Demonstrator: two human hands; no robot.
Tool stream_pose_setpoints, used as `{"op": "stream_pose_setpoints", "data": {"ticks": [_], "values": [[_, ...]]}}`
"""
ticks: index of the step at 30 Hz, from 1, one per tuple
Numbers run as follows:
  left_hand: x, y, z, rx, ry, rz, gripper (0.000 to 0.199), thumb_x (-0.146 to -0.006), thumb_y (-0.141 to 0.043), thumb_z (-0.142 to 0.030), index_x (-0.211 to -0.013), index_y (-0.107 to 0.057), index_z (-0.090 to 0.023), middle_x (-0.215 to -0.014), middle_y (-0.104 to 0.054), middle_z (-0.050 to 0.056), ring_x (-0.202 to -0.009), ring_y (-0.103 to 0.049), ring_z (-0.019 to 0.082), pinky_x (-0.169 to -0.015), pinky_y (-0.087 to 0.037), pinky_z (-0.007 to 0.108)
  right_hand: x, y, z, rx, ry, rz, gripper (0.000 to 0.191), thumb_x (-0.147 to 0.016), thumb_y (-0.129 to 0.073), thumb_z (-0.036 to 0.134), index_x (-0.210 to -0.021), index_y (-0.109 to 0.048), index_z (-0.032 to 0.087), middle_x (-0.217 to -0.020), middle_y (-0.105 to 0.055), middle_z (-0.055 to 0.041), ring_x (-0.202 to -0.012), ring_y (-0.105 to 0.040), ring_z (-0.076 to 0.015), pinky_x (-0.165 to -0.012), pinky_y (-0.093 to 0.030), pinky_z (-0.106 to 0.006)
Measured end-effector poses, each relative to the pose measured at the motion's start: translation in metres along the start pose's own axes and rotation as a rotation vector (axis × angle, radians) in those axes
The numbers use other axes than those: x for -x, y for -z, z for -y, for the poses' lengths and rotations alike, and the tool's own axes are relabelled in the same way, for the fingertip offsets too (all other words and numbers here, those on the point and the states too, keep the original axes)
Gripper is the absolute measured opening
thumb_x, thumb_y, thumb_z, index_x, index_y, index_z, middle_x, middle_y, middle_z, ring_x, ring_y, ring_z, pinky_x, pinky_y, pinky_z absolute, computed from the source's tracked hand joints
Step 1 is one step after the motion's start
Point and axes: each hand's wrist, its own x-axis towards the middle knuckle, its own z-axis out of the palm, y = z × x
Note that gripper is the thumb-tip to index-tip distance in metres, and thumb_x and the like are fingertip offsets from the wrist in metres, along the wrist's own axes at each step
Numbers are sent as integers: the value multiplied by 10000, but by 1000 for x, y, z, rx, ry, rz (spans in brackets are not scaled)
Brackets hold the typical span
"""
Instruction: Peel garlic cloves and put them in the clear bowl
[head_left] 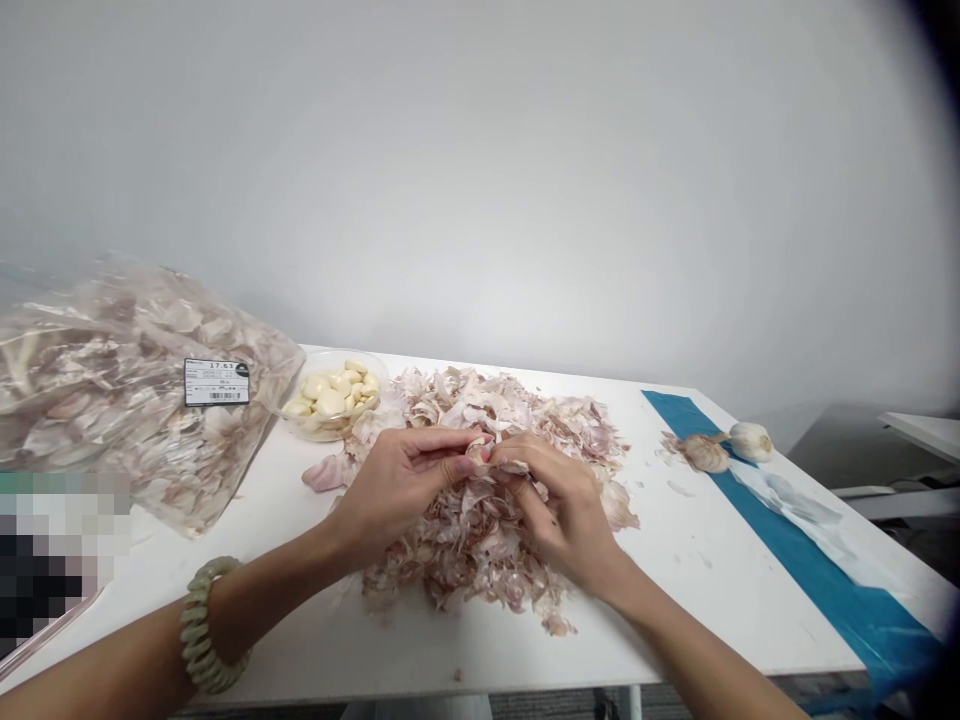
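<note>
Well, a small clove pinched between two hands

A garlic clove (478,451) sits between the left hand (394,485) and the right hand (559,505), just above a heaped pile of papery garlic skins (472,545) on a white table (679,600). The left thumb and fingertips press together on the clove from one side, while the right fingers curl in and pinch it from the other, a scrap of skin caught close by. A slip of those fingertips could drop the clove into the pile, where it would be hard to spot (clove and skins are close in colour). A careless forearm could also sweep loose skins off the table's front edge. Beyond the pile, near the back edge, stands a clear bowl (341,351) of bare white cloves (334,392), with a bulging plastic bag (127,390) of skins just to its left; a bump could knock the bowl against it. Two whole garlic bulbs (705,453) rest on a blue strip (847,590) to the right. The fingers hide most of the clove, and the right thumb is hard to make out. A blurred patch (52,550) covers the lower left corner.
</note>
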Motion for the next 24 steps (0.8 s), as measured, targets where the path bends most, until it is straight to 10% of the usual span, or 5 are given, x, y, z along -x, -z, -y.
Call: {"op": "stream_pose_setpoints", "data": {"ticks": [10, 17, 24], "values": [[-5, 5, 4, 288, 88, -43, 239, -696, -743, -302, -915, -738, -206, -969, -736, 57, -877, -669, 184, -835, -522, 291, -2, 6, -3, 249, -134, -173, 175, -883, -482, 188, -748, -593, 193, -585, -463, 8, -569, -423, -136, -516, -333, -271], [-4, 4, 1, 486, 198, -93, 257, -567, -829, -288, -758, -712, -163, -697, -697, -1, -645, -634, 91, -691, -521, 196, 1, 2, -16, 401, -96, -35, 504, -886, -404, 131, -1377, -337, 228, -1122, -529, -116, -999, -483, -248, -818, -441, -438], [-1, 2, 0, 543, 232, -90, 308, -506, -852, -318, -694, -673, -154, -611, -645, -18, -562, -575, 65, -597, -479, 162, -3, 11, -8, 327, -72, -142, 295, -946, -324, 218, -1145, -540, 251, -1152, -523, -87, -1085, -489, -231, -880, -428, -439]]}}
